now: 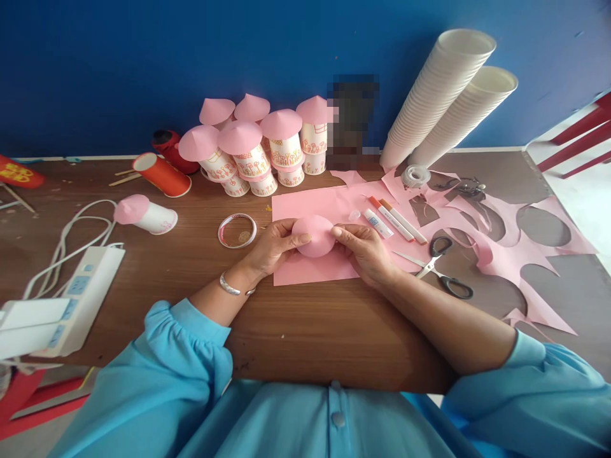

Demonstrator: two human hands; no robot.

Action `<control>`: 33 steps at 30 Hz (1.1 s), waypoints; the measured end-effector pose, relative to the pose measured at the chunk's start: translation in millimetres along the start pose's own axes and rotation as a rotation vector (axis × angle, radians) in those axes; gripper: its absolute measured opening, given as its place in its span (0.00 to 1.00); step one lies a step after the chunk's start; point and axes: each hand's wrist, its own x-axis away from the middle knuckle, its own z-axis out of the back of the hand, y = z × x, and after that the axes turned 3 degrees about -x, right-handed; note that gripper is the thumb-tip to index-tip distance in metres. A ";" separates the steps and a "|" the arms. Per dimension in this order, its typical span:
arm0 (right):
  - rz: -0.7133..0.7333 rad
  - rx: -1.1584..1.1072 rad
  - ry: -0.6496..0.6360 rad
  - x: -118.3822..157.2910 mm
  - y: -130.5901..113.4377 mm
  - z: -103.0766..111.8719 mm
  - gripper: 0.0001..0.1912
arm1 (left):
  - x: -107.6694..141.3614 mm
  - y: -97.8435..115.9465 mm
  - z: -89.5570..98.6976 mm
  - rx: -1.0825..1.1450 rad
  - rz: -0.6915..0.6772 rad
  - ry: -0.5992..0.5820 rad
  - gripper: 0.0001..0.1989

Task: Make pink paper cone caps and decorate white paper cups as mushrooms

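Between my two hands is a round pink paper piece (314, 236), a disc or shallow cone. My left hand (277, 247) pinches its left edge with the thumb on top. On the opposite edge, my right hand (366, 251) grips it between thumb and fingers. Beneath lies a pink paper sheet (298, 273). Just past my right hand are a glue stick (379, 224), an orange-red marker (391, 219) and a brown marker (405, 222). Scissors (432, 266) with black handles rest open beside my right wrist.
Paper cups with pink cone tops (248, 149) stand along the blue wall. Two tall cup stacks (443, 89) lean at the right. Cut pink scraps (510, 245) spread on the right. A tape roll (237, 230), a tipped cup (160, 218) and a power strip (90, 292) lie left.
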 end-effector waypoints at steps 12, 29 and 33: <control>-0.015 0.044 0.028 0.6 0.5 0.5 0.21 | 0.1 1.5 -2.2 0.022 0.011 0.023 0.20; 0.063 0.059 0.069 -1.1 4.0 1.5 0.24 | 1.0 3.6 -3.1 0.032 0.045 0.037 0.20; 0.056 -0.042 0.055 -1.1 3.2 -0.4 0.26 | 0.3 3.4 -2.6 0.064 0.030 0.052 0.21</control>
